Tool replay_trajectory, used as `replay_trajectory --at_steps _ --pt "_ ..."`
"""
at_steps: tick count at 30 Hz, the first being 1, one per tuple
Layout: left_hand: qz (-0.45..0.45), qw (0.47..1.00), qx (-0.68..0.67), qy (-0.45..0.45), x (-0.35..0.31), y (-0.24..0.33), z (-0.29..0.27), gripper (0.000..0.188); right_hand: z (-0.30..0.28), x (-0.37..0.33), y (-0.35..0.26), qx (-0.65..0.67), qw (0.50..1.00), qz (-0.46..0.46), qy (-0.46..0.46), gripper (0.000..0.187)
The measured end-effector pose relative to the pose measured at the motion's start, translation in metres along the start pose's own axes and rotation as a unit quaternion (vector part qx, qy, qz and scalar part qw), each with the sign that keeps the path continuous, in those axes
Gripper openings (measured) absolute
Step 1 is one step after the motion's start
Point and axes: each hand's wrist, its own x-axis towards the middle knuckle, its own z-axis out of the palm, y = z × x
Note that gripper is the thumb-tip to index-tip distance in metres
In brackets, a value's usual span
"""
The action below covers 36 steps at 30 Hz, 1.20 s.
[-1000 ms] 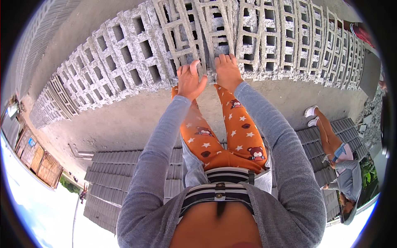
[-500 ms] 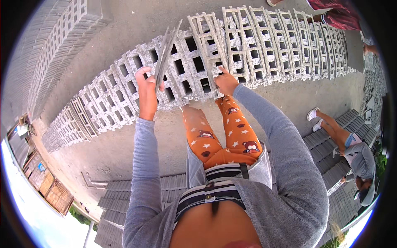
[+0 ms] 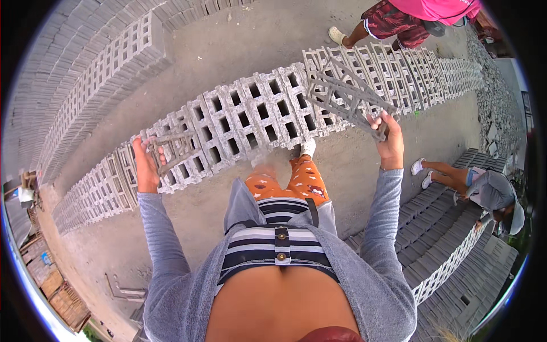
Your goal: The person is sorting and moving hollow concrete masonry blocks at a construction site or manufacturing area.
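Note:
A long row of grey hollow concrete blocks point(image 3: 263, 111) runs across in front of me, with their openings facing up. My left hand point(image 3: 148, 165) is closed on the near end of a thin grey ladder-like frame point(image 3: 181, 135), which is low over the left part of the row; whether it touches the blocks I cannot tell. To the right, my right hand point(image 3: 391, 143) grips the near end of another ladder-like frame point(image 3: 348, 90), tilted above the row. Bare block openings show between the two frames. Similar frames lie on the blocks at both sides.
Beyond the row at the right stands a person in a pink top point(image 3: 421, 7). Another person point(image 3: 494, 191) bends over stacked grey blocks point(image 3: 424, 233) at the lower right. A tall block stack point(image 3: 108, 68) stands at the far left. Gravel point(image 3: 484, 74) lies at the right edge.
My hands have spread apart. The left frame has gone from near upright to lower and farther left; the right one has lifted and moved right. The person in pink shows more.

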Motion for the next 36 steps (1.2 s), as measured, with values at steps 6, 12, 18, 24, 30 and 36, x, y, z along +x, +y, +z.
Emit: replay_trajectory --at_steps 6,12,18,24,30,36 --pt "-0.011 0.991 -0.084 0.106 -0.073 -0.038 -0.106 0.063 -0.119 -0.137 0.062 0.240 0.964 -0.022 0.109 0.021" --pt "0.007 0.971 -0.162 0.177 -0.145 -0.082 -0.188 0.072 -0.250 -0.215 0.101 0.130 0.948 -0.006 0.292 0.039" --pt "0.002 0.972 -0.173 0.157 -0.206 -0.121 -0.180 0.069 -0.301 -0.274 0.078 0.074 0.935 -0.095 0.333 0.027" --pt "0.049 0.991 -0.107 0.058 -0.182 -0.139 -0.113 0.064 -0.207 -0.280 0.100 -0.224 0.934 -0.131 0.245 0.021" --pt "0.064 0.988 -0.063 -0.125 -0.226 -0.123 0.020 0.076 0.027 -0.369 0.172 -0.115 0.986 0.034 -0.118 0.012" --pt "0.143 0.985 -0.077 -0.062 -0.254 -0.087 -0.012 0.073 0.091 -0.389 0.190 -0.088 0.951 0.094 -0.283 0.015"
